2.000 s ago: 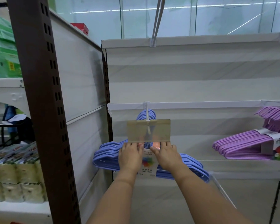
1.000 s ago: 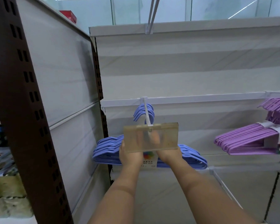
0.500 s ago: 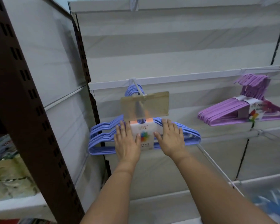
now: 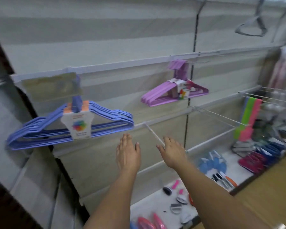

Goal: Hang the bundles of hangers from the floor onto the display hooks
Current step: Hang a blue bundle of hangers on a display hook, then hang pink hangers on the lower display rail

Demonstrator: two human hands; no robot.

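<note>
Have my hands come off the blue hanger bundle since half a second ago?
Yes. Both the left hand and right hand have dropped below and right of the blue hanger bundle.

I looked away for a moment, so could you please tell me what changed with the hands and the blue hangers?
Both hands let go: the left hand and right hand dropped below the blue hangers, open and empty. The blue hangers stayed on their hook, the purple hangers too.

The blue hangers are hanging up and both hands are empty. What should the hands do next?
Probably reach down for another bundle. The blue hanger bundle already hangs on its hook, and the left hand and right hand are open, holding nothing. No bundle on the floor shows here.
</note>
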